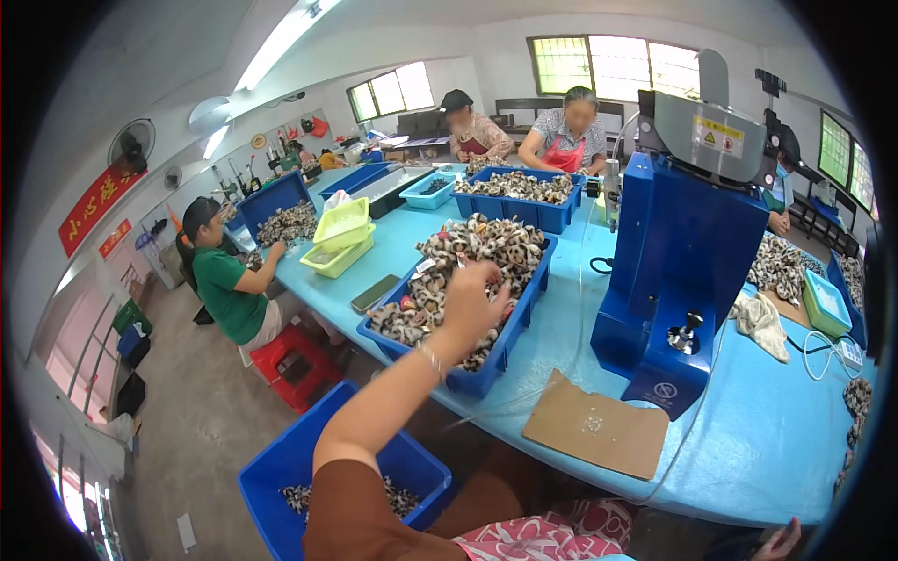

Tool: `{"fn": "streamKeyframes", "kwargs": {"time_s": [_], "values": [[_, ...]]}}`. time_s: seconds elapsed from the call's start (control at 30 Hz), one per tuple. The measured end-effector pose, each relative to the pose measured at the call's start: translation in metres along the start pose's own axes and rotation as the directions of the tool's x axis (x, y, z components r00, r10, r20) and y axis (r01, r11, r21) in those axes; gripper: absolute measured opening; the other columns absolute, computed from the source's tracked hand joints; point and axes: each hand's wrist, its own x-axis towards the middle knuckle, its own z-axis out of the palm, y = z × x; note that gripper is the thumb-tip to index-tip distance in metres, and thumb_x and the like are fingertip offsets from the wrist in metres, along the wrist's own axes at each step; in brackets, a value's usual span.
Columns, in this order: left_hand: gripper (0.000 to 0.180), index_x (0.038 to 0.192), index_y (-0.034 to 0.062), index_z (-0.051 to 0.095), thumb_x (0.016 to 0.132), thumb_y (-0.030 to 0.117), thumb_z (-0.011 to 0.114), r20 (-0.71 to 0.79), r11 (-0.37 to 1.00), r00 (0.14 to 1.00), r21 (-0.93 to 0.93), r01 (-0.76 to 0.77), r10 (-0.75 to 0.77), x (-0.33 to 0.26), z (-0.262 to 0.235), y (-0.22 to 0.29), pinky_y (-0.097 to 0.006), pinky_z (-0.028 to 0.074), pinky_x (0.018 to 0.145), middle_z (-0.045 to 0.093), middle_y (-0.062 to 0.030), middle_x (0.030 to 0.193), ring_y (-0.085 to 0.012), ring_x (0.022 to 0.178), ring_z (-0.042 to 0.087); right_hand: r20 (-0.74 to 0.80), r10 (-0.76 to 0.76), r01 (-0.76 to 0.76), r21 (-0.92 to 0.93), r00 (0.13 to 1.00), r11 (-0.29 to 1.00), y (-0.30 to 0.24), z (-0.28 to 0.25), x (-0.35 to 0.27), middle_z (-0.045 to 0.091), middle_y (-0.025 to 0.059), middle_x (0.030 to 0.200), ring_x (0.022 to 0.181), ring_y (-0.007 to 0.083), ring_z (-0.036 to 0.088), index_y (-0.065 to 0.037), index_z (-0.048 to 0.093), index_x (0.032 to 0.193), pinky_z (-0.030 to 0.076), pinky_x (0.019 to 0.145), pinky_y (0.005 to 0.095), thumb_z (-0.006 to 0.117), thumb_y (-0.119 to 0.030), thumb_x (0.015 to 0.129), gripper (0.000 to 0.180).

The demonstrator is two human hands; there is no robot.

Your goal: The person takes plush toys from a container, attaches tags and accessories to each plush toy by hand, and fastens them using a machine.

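Observation:
My left hand (474,304) reaches over a blue plastic bin (510,351) heaped with small spotted plush pieces (486,240) in black, white and tan. A gap shows between its thumb and fingers, and I see nothing clearly held. Bits of red and pink and a white tag lie among the pieces. My right hand (779,540) is low at the right, below the table edge and partly cut off. Its fingers look stretched out, away from any object I can make out. A blue machine (645,271) with a grey head stands right of the bin.
A brown cardboard sheet (599,425) with tiny pale bits lies before the machine. A phone-like dark slab (375,293) and yellow-green baskets (339,245) sit left of the bin. Below the table is another blue bin (257,481). Co-workers (229,280) sit around the blue table (748,449).

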Motion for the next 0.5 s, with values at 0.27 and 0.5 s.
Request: {"fn": "streamKeyframes", "kwargs": {"time_s": [0.27, 0.5], "values": [[0.024, 0.094, 0.0077, 0.070, 0.074, 0.020, 0.075, 0.238, 0.862, 0.965, 0.506, -0.026, -0.110, 0.032, 0.086, -0.157, -0.049, 0.040, 0.095, 0.062, -0.0104, 0.106, -0.0303, 0.110, 0.053, 0.069, -0.285, 0.208, 0.523, 0.956, 0.826, -0.190, 0.026, -0.036, 0.066, 0.0200, 0.102, 0.088, 0.0349, 0.064, 0.001, 0.065, 0.109, 0.052, 0.076, 0.0410, 0.058, 0.003, 0.091, 0.020], [0.017, 0.100, 0.0082, 0.068, 0.086, 0.016, 0.064, 0.472, 0.471, 0.741, -0.573, 0.670, -0.478, 0.037, 0.006, -0.156, -0.036, 0.051, 0.083, 0.069, -0.0077, 0.106, -0.0236, 0.094, 0.066, 0.269, -0.435, 0.187, 0.626, 0.859, 0.757, -0.244, 0.020, -0.069, 0.066, 0.0195, 0.094, 0.084, 0.0372, 0.063, 0.000, 0.067, 0.104, 0.052, 0.073, 0.0407, 0.061, 0.003, 0.090, 0.016]]}}
